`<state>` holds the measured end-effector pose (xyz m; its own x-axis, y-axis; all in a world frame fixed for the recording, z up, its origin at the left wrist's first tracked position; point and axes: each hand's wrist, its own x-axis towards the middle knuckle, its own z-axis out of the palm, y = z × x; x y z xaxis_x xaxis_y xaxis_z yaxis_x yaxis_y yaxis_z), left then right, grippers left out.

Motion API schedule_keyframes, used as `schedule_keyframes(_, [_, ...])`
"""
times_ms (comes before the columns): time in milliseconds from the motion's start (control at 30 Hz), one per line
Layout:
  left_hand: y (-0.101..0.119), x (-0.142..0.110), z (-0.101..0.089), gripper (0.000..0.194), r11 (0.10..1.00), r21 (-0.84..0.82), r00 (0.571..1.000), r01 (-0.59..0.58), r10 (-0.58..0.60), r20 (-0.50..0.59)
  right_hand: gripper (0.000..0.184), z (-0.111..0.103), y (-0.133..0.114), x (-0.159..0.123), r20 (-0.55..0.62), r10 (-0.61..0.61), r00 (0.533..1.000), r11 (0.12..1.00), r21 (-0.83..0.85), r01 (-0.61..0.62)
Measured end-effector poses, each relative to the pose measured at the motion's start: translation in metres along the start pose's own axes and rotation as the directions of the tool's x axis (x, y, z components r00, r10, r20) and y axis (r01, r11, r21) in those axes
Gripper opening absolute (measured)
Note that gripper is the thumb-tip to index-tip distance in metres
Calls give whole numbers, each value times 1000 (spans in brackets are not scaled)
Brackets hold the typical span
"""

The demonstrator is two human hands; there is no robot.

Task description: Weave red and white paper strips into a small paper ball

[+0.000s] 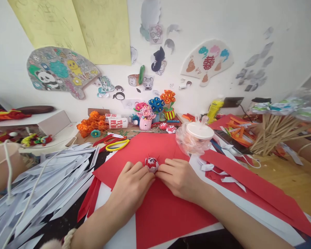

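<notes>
A small red and white folded-paper ball is held between the fingertips of both hands, just above the red paper sheets. My left hand grips it from the left, fingers curled and pressed together. From the right, my right hand pinches its other side. The fingers partly cover the ball's lower edges. Two similar red and white balls lie farther back near the flower pots.
Long white paper strips heap up at left. Yellow-handled scissors lie behind my left hand. A lidded plastic cup in a bag stands back right, near orange strips and a bundle of sticks. Another person's arm shows at right.
</notes>
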<state>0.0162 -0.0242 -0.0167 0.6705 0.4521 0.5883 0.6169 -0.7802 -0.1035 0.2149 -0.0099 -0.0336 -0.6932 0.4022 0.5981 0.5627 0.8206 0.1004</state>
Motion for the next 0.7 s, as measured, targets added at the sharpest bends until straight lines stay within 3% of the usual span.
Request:
schedule_keyframes(133, [-4, -1, -3, 26, 997, 69, 1000, 19, -20, 13, 22, -1, 1, 0, -28, 60, 998, 997, 53, -58])
schedule_keyframes(267, [-4, -3, -4, 27, 994, 108, 1000, -5, 4, 12, 19, -1, 0, 1, -73, 104, 992, 990, 100, -96])
schedule_keyframes(467, [-4, -2, 1, 24, 995, 93, 1000, 26, -24, -14, 15, 0, -4, 2, -126, 162, 979, 987, 18, -161])
schedule_keyframes(700, [-6, 0, 2, 27, 986, 163, 999, -41, 43, -12, 21, 4, -3, 1, -76, 70, 995, 995, -61, -75])
